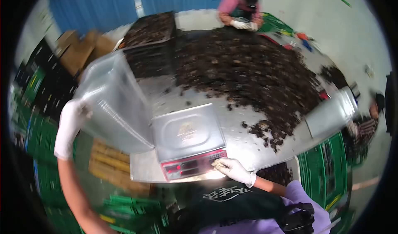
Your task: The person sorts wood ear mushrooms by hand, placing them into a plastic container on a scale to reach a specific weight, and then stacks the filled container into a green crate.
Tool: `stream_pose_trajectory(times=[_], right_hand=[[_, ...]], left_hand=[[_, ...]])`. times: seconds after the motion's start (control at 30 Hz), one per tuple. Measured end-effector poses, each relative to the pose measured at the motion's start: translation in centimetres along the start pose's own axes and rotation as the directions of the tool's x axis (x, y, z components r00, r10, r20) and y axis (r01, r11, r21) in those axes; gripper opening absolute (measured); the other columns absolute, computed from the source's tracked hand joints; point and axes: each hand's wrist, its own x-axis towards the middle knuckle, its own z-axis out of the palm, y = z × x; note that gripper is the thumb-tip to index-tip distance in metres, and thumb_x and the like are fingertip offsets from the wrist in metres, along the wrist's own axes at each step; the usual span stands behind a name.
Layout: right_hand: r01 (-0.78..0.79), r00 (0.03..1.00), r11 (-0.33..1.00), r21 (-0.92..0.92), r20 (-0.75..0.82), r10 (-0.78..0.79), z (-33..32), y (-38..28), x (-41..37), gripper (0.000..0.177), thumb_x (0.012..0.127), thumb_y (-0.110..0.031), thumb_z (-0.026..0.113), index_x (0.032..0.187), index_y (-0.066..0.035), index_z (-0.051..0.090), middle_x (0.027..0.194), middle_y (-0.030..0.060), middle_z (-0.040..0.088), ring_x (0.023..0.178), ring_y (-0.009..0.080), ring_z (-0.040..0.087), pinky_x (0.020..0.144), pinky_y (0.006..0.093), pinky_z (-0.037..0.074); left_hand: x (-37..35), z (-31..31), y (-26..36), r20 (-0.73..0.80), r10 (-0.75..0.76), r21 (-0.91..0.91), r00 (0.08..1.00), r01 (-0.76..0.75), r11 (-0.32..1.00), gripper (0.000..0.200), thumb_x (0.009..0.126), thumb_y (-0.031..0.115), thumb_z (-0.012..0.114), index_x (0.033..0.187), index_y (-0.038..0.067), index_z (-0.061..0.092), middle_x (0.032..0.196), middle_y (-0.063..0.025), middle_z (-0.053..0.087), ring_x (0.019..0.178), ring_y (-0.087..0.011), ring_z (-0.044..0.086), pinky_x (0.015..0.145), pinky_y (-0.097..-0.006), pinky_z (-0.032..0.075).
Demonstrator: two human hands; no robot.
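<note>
My left hand [74, 116], in a white glove, is raised at the left and grips the edge of a large clear plastic box [120, 105]. The box is tilted and stands beside a digital weighing scale [188, 132]. The scale has a bare metal pan and a red front panel with a lit display. My right hand [234, 169], also gloved, has its fingers drawn together at the buttons on the right of that panel. Nothing shows in its grasp. Motion blur softens the fingertips.
A broad heap of dark brown pieces [248, 72] covers much of the metal table [166, 99]. A black crate of them [151, 58] stands behind the box. A metallic container [331, 111] lies at the right. Green crates [323, 169] stand below. A gloved person [242, 10] works across the table.
</note>
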Motion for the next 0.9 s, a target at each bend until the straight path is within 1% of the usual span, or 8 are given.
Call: stream_pose_trajectory(times=[0.17,0.33,0.4,0.43,0.57,0.77,0.8,0.9], right_hand=[[-0.184,0.949,0.980,0.071,-0.246,0.196,-1.8,3.2,-3.4,0.020,0.091,-0.016,0.062,0.107,-0.004,0.066,0.093,0.0058,0.069,0.086,0.0121,0.062,0.075,0.0259,0.049],[-0.293,0.879,0.955,0.054,-0.379,0.291,-2.1,4.9,-5.8,0.024,0.093,-0.020,0.059,0.111,-0.005,0.066,0.103,0.0112,0.069,0.095,0.0180,0.066,0.085,0.0287,0.050],[-0.328,0.858,0.944,0.031,-0.409,0.311,-1.9,5.9,-6.1,0.025,0.093,-0.019,0.059,0.112,-0.004,0.066,0.102,0.0096,0.069,0.093,0.0167,0.065,0.083,0.0285,0.050],[-0.333,0.850,0.943,-0.005,-0.435,0.298,-1.6,6.5,-6.5,0.024,0.094,-0.016,0.059,0.112,-0.002,0.065,0.102,0.0075,0.069,0.090,0.0126,0.063,0.082,0.0266,0.050],[-0.342,0.883,0.933,-0.112,-0.378,0.278,-3.3,7.5,-7.9,0.028,0.094,-0.023,0.057,0.115,-0.005,0.063,0.110,0.0108,0.067,0.097,0.0231,0.066,0.088,0.0303,0.050],[-0.425,0.849,0.780,-0.460,-0.501,0.167,-8.2,12.5,-11.8,0.026,0.088,-0.023,0.056,0.106,-0.008,0.065,0.093,0.0128,0.068,0.083,0.0310,0.065,0.074,0.0398,0.052],[-0.482,0.824,0.751,-0.451,-0.526,0.213,-9.3,13.4,-12.5,0.025,0.088,-0.023,0.056,0.105,-0.008,0.065,0.092,0.0129,0.068,0.083,0.0313,0.065,0.074,0.0397,0.052],[-0.606,0.732,0.707,-0.364,-0.604,0.317,-13.4,13.9,-13.9,0.023,0.087,-0.023,0.058,0.100,-0.007,0.067,0.094,0.0133,0.067,0.084,0.0316,0.065,0.075,0.0388,0.052]], left_hand=[[1.4,-2.6,-1.2,-0.008,-0.093,-0.350,0.996,0.085,0.933,0.027,0.061,-0.002,0.065,0.079,0.001,0.045,0.073,-0.0055,0.043,0.069,-0.0148,0.045,0.064,-0.0274,0.040],[0.9,-2.3,2.8,-0.457,0.024,-0.199,0.889,-0.129,0.971,0.003,0.092,-0.003,0.051,0.094,-0.004,0.052,0.085,-0.0052,0.048,0.081,-0.0121,0.046,0.075,-0.0189,0.037],[-0.1,-0.2,8.9,-0.571,0.043,-0.306,0.819,-0.262,0.915,0.019,0.087,-0.004,0.055,0.106,-0.005,0.058,0.099,-0.0091,0.058,0.093,-0.0155,0.054,0.084,-0.0237,0.043],[-0.7,0.9,13.7,-0.556,0.013,-0.439,0.831,-0.307,0.844,0.025,0.084,-0.005,0.057,0.108,-0.005,0.059,0.102,-0.0107,0.061,0.097,-0.0174,0.057,0.086,-0.0265,0.045],[-2.2,10.7,22.6,-0.326,0.334,-0.232,0.885,-0.417,0.879,0.034,0.072,-0.005,0.059,0.105,0.003,0.063,0.098,-0.0112,0.064,0.094,-0.0259,0.060,0.081,-0.0334,0.049],[-7.0,27.1,24.9,-0.086,0.273,-0.135,0.958,-0.283,0.950,0.011,0.075,0.002,0.064,0.084,0.006,0.058,0.077,-0.0094,0.054,0.077,-0.0296,0.055,0.069,-0.0392,0.046],[-7.6,28.0,24.5,0.111,0.219,-0.143,0.969,-0.202,0.969,0.021,0.076,0.007,0.067,0.097,0.007,0.061,0.090,-0.0101,0.058,0.087,-0.0305,0.056,0.076,-0.0399,0.046],[-8.1,26.8,26.5,0.115,0.210,-0.096,0.971,-0.200,0.975,0.040,0.075,0.010,0.070,0.113,0.006,0.058,0.107,-0.0125,0.059,0.101,-0.0326,0.054,0.088,-0.0422,0.044]])
